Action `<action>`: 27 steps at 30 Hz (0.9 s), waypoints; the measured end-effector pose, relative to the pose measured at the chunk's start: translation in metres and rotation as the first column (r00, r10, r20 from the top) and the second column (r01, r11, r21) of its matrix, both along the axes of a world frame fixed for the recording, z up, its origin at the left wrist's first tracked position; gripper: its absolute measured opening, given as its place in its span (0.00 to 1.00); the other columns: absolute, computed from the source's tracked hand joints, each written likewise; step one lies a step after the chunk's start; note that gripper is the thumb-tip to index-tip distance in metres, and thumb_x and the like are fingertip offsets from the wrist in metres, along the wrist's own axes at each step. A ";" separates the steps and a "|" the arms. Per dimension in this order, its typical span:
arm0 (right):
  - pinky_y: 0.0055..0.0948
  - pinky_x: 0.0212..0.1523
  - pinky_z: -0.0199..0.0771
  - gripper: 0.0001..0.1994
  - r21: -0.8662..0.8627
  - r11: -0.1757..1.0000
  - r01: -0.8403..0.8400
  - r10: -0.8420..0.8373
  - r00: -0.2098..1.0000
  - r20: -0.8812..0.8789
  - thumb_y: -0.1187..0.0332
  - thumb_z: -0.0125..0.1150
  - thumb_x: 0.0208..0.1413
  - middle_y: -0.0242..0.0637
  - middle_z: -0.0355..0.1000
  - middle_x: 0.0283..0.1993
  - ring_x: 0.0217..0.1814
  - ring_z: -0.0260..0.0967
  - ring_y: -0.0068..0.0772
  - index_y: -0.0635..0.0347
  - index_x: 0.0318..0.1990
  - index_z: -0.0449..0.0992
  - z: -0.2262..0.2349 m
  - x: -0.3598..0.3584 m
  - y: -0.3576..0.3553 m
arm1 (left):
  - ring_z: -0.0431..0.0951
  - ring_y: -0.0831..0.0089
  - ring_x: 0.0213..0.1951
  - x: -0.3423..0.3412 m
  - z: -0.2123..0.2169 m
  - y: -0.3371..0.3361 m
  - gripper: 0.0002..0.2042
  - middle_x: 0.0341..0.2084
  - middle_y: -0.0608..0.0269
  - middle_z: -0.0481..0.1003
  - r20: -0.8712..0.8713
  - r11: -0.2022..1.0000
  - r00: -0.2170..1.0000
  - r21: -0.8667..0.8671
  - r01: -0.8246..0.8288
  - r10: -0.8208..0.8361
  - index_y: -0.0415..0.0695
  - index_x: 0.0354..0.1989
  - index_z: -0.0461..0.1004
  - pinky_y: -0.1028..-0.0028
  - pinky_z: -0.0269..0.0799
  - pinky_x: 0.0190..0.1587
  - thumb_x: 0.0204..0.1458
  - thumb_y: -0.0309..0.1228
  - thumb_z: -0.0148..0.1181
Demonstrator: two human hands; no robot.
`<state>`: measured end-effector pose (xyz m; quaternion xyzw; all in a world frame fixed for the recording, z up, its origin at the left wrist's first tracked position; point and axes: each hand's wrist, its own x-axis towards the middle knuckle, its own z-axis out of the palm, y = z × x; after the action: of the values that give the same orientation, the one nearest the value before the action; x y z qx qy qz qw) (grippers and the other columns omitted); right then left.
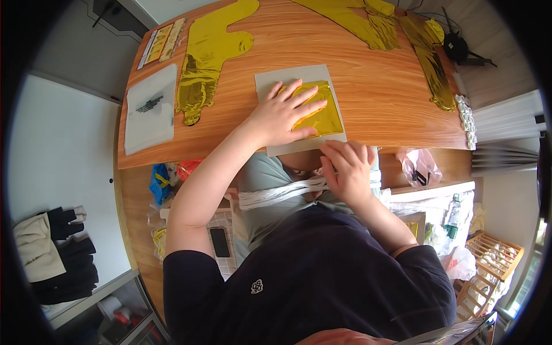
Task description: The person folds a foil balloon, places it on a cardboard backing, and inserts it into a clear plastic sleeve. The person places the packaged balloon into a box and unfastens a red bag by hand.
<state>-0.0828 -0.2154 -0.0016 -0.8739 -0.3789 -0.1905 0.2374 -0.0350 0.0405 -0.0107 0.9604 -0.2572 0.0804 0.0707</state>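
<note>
My left hand (284, 114) lies flat, fingers spread, pressing on a folded gold foil balloon (322, 118) that rests on a grey card sheet (299, 77) at the near edge of the wooden table (374, 86). My right hand (345, 169) sits at the card's near edge, fingers curled and pinching the card or the white ribbon (276, 195); which one, I cannot tell. The ribbon runs leftward from that hand across my lap.
Flat gold foil balloons lie at the table's left (210, 57) and far right (428, 54). A white plastic packet (150, 108) and a small card pack (161, 43) sit at the left edge. A phone (219, 241) lies below; a plastic bag (420, 167) hangs right.
</note>
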 end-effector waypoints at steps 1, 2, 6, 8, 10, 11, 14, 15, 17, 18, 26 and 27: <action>0.41 0.60 0.56 0.21 0.000 1.000 0.001 -0.001 1.000 0.000 0.66 0.69 0.54 0.27 0.75 0.60 0.54 0.69 0.35 0.49 0.57 0.81 0.001 0.004 -0.002 | 0.49 0.49 0.78 0.000 0.001 0.000 0.34 0.78 0.64 0.54 0.000 1.000 1.000 0.000 0.001 -0.001 0.68 0.76 0.58 0.39 0.45 0.75 0.63 0.63 0.51; 0.40 0.61 0.56 0.21 0.008 1.000 0.007 -0.007 0.999 0.035 0.66 0.69 0.54 0.28 0.75 0.60 0.56 0.69 0.35 0.49 0.57 0.81 0.002 0.010 -0.002 | 0.49 0.49 0.78 -0.001 0.002 -0.001 0.35 0.78 0.64 0.54 -0.011 1.000 1.000 0.006 -0.004 0.004 0.68 0.77 0.58 0.39 0.45 0.75 0.62 0.63 0.52; 0.43 0.63 0.60 0.21 -0.050 0.998 -0.024 0.025 0.999 0.029 0.66 0.68 0.56 0.33 0.76 0.59 0.65 0.70 0.37 0.53 0.58 0.80 0.005 0.026 -0.004 | 0.49 0.48 0.78 -0.001 0.003 -0.001 0.37 0.78 0.65 0.53 -0.019 1.000 1.000 0.015 -0.007 0.008 0.69 0.77 0.58 0.39 0.45 0.75 0.60 0.64 0.53; 0.44 0.64 0.61 0.21 -0.081 0.994 -0.071 0.072 0.997 0.002 0.66 0.67 0.57 0.34 0.76 0.60 0.66 0.70 0.38 0.54 0.58 0.79 0.001 0.031 -0.009 | 0.49 0.48 0.78 -0.001 0.002 0.000 0.37 0.78 0.64 0.53 -0.017 1.000 1.000 0.011 -0.005 0.006 0.68 0.77 0.58 0.39 0.45 0.75 0.60 0.64 0.54; 0.45 0.65 0.65 0.20 -0.037 0.993 -0.108 0.107 0.994 -0.035 0.67 0.67 0.57 0.37 0.76 0.60 0.66 0.71 0.40 0.57 0.58 0.79 -0.002 0.033 -0.012 | 0.49 0.48 0.78 -0.001 0.003 -0.001 0.37 0.78 0.64 0.53 -0.017 1.000 1.000 0.005 -0.003 0.003 0.68 0.77 0.58 0.39 0.45 0.75 0.60 0.64 0.55; 0.45 0.65 0.65 0.20 -0.037 0.993 -0.109 0.108 0.994 -0.036 0.67 0.67 0.57 0.37 0.76 0.60 0.66 0.71 0.40 0.57 0.58 0.79 -0.002 0.034 -0.013 | 0.49 0.48 0.78 -0.001 0.003 -0.001 0.37 0.78 0.64 0.53 -0.021 1.000 1.000 0.002 -0.003 0.003 0.68 0.77 0.58 0.39 0.45 0.75 0.59 0.63 0.55; 0.44 0.64 0.69 0.20 -0.007 0.991 -0.137 0.136 0.990 -0.033 0.68 0.67 0.57 0.38 0.76 0.59 0.64 0.72 0.43 0.58 0.58 0.79 -0.003 0.037 -0.014 | 0.49 0.48 0.78 -0.001 0.004 0.000 0.38 0.78 0.64 0.53 -0.028 1.000 1.000 -0.001 0.000 0.000 0.68 0.77 0.58 0.39 0.45 0.75 0.59 0.63 0.56; 0.44 0.63 0.70 0.19 0.008 0.989 -0.147 0.147 0.988 -0.044 0.69 0.67 0.57 0.39 0.76 0.59 0.63 0.73 0.44 0.59 0.57 0.80 -0.003 0.038 -0.014 | 0.49 0.48 0.78 -0.001 0.004 0.000 0.38 0.78 0.64 0.53 -0.029 1.000 1.000 0.001 0.001 -0.001 0.68 0.77 0.58 0.39 0.46 0.75 0.58 0.63 0.57; 0.44 0.62 0.71 0.19 0.023 0.987 -0.156 0.157 0.986 -0.057 0.69 0.67 0.57 0.39 0.76 0.59 0.63 0.73 0.44 0.59 0.57 0.80 -0.005 0.040 -0.013 | 0.49 0.49 0.78 -0.001 0.005 0.000 0.38 0.78 0.64 0.53 -0.031 1.000 1.000 -0.006 0.003 -0.003 0.68 0.76 0.59 0.39 0.46 0.75 0.58 0.63 0.58; 0.43 0.60 0.72 0.19 0.032 0.986 -0.163 0.165 0.985 -0.052 0.69 0.67 0.57 0.39 0.77 0.57 0.60 0.74 0.44 0.58 0.57 0.80 -0.004 0.042 -0.013 | 0.49 0.49 0.78 0.000 0.005 0.000 0.39 0.78 0.64 0.53 -0.030 1.000 1.000 -0.014 0.004 -0.004 0.68 0.76 0.59 0.39 0.46 0.75 0.57 0.63 0.59; 0.41 0.57 0.71 0.19 -0.144 0.968 -0.204 0.210 0.977 0.031 0.62 0.67 0.59 0.33 0.74 0.51 0.54 0.73 0.38 0.46 0.58 0.81 0.011 0.047 -0.009 | 0.49 0.49 0.78 -0.001 0.006 -0.001 0.40 0.78 0.64 0.53 -0.042 1.000 0.999 0.006 -0.003 0.003 0.69 0.77 0.58 0.39 0.46 0.75 0.55 0.61 0.62; 0.41 0.57 0.70 0.19 -0.175 0.966 -0.190 0.201 0.978 0.048 0.61 0.66 0.60 0.32 0.74 0.52 0.55 0.72 0.38 0.44 0.58 0.80 0.010 0.046 -0.010 | 0.49 0.49 0.78 -0.001 0.006 -0.001 0.40 0.78 0.64 0.53 -0.037 1.000 0.999 0.011 0.001 -0.001 0.69 0.77 0.58 0.39 0.46 0.75 0.55 0.61 0.62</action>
<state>-0.0367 -0.2258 0.0084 -0.8426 -0.4857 -0.1616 0.1675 -0.0355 0.0394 -0.0050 0.9620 -0.2569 0.0610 0.0703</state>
